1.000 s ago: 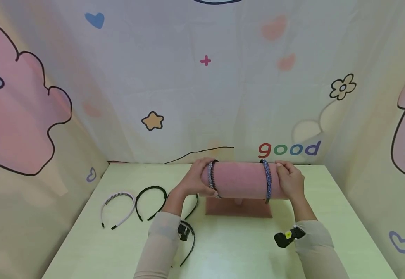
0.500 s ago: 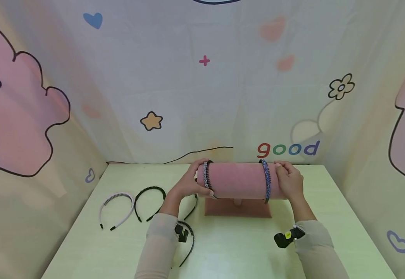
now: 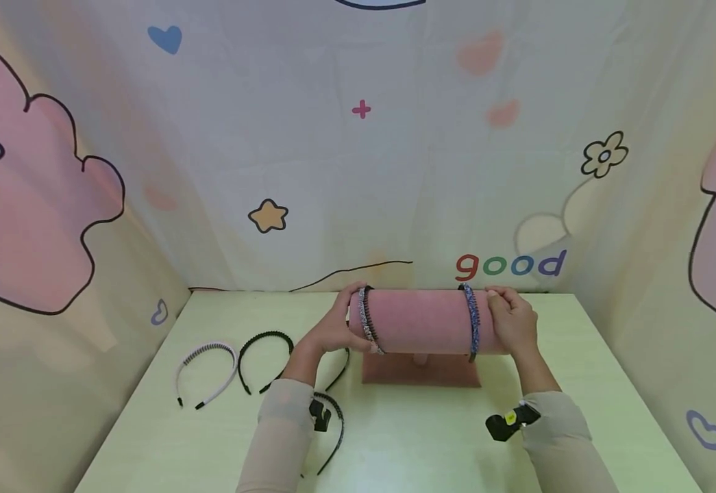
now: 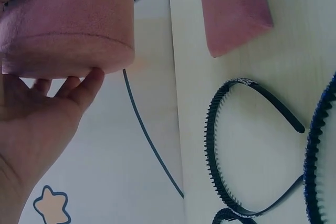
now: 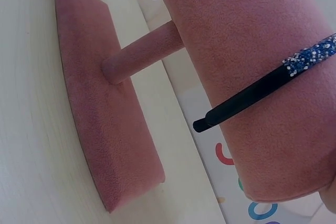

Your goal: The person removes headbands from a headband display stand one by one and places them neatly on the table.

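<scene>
Roll (image 3: 421, 320): pink, lies level in front of you, set crosswise on a post (image 5: 144, 51) above a pink base (image 3: 421, 371); two bands round it.
Left hand (image 3: 333, 329): at the roll's left end, holding the silver band, thumb low in front, fingers over the back; the left wrist view shows fingertips against the roll's end.
Silver band (image 3: 366, 318): glittery with dark teeth, round the roll near its left end, slightly slanted, under your left thumb.
Right hand (image 3: 514, 322): grips the roll's right end, thumb on the front, fingers folded over the top.
Blue band (image 3: 473, 318): round the roll, just inside your right hand; one black tip pokes past the roll's underside.
White band (image 3: 210, 346): flat, well left of the roll, tips toward you.
Black band (image 3: 266, 335): between white band and roll, tips toward you too.
Third loose band (image 3: 342, 370): just left of the roll's base, partly behind your left arm in the head view.
Fourth loose band (image 3: 342, 428): nearer you than the roll, left of it, partly under your sleeve (image 3: 284, 424).
Table (image 3: 419, 438): pale, under the roll's base.
Backdrop (image 3: 333, 137): printed cloth behind the roll.
</scene>
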`<control>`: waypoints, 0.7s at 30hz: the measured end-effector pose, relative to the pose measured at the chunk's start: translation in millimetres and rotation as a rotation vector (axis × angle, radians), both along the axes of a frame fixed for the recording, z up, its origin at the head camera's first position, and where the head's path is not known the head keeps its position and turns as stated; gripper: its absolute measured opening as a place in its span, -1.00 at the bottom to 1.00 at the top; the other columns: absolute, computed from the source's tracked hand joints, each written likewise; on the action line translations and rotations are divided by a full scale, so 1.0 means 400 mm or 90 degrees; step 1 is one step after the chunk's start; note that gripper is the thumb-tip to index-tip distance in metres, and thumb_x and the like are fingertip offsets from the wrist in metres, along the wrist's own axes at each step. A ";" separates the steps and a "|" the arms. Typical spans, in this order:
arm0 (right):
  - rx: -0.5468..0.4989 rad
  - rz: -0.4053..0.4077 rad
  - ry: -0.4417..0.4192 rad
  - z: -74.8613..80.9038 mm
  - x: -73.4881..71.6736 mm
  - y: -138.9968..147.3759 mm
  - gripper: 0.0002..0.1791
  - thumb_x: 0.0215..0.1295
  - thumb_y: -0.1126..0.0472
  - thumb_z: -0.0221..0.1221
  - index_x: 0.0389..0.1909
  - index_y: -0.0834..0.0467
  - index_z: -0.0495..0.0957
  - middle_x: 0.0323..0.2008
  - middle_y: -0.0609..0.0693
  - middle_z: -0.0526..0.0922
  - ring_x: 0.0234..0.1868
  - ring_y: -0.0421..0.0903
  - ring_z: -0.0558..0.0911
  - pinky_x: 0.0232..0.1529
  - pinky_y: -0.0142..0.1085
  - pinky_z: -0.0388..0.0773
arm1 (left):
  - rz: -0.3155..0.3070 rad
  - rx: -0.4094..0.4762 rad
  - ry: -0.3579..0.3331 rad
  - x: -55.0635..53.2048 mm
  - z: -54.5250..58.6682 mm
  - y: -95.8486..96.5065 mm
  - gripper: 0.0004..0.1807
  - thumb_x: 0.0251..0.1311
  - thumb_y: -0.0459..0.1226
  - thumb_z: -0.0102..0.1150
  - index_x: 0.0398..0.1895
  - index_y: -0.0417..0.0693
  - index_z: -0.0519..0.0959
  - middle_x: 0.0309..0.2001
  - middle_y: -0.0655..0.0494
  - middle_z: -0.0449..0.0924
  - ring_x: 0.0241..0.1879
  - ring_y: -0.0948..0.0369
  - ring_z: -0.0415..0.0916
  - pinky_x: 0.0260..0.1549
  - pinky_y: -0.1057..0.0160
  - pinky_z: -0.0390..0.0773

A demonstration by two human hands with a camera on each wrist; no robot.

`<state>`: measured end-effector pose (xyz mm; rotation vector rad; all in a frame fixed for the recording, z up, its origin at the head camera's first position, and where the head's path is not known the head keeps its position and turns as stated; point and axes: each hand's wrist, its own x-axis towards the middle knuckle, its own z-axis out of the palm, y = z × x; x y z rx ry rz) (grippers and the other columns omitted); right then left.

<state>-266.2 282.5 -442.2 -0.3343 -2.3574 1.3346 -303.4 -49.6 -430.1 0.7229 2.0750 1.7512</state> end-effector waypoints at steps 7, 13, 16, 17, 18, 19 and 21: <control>-0.004 -0.005 0.009 0.005 0.002 -0.001 -0.54 0.33 -0.13 -0.06 -0.05 0.12 0.58 -0.03 0.15 0.58 -0.06 0.14 0.50 -0.10 0.02 0.35 | 0.055 -0.038 0.061 -0.028 -0.061 0.015 0.38 -0.58 -0.43 0.62 0.37 0.39 -0.05 0.26 0.11 0.09 0.11 0.08 0.26 0.01 0.09 0.37; -0.007 -0.005 0.016 0.007 -0.004 -0.001 -0.55 0.33 -0.12 -0.05 -0.06 0.11 0.58 -0.02 0.13 0.58 -0.03 0.13 0.50 -0.06 0.03 0.34 | 0.073 -0.063 0.095 -0.033 -0.061 0.015 0.38 -0.62 -0.34 0.67 0.35 0.43 -0.03 0.23 0.15 0.13 0.12 0.13 0.27 0.06 0.09 0.32; -0.014 -0.005 0.014 0.004 -0.005 0.000 -0.54 0.32 -0.13 -0.04 -0.05 0.11 0.58 -0.01 0.13 0.57 0.00 0.13 0.49 -0.03 0.04 0.33 | 0.074 -0.065 0.092 -0.034 -0.060 0.012 0.36 -0.60 -0.35 0.66 0.35 0.41 -0.03 0.22 0.16 0.15 0.10 0.13 0.28 0.05 0.09 0.33; -0.017 -0.006 0.011 0.003 -0.004 0.000 -0.53 0.32 -0.14 -0.05 -0.05 0.11 0.58 -0.01 0.13 0.57 0.01 0.13 0.49 -0.03 0.05 0.33 | 0.074 -0.069 0.089 -0.034 -0.061 0.011 0.36 -0.59 -0.35 0.66 0.34 0.42 -0.03 0.23 0.17 0.15 0.11 0.13 0.28 0.05 0.08 0.33; -0.020 -0.006 0.008 0.002 -0.003 0.000 -0.53 0.32 -0.15 -0.05 -0.05 0.11 0.58 0.00 0.13 0.57 0.01 0.13 0.49 -0.02 0.05 0.33 | 0.074 -0.072 0.086 -0.034 -0.062 0.009 0.35 -0.59 -0.35 0.65 0.34 0.42 -0.04 0.23 0.17 0.14 0.11 0.13 0.27 0.04 0.08 0.33; -0.023 -0.008 0.005 0.000 -0.003 0.000 -0.53 0.32 -0.15 -0.05 -0.05 0.11 0.58 0.00 0.13 0.57 0.01 0.13 0.49 -0.03 0.05 0.33 | 0.074 -0.075 0.083 -0.034 -0.063 0.007 0.35 -0.58 -0.35 0.65 0.33 0.43 -0.04 0.24 0.18 0.13 0.12 0.13 0.26 0.03 0.08 0.34; -0.027 -0.008 0.002 -0.003 -0.003 0.000 -0.52 0.32 -0.15 -0.06 -0.05 0.11 0.58 -0.01 0.13 0.57 -0.01 0.13 0.49 -0.04 0.04 0.34 | 0.074 -0.078 0.079 -0.034 -0.067 0.004 0.34 -0.56 -0.34 0.64 0.33 0.44 -0.05 0.27 0.18 0.09 0.14 0.12 0.23 0.01 0.07 0.36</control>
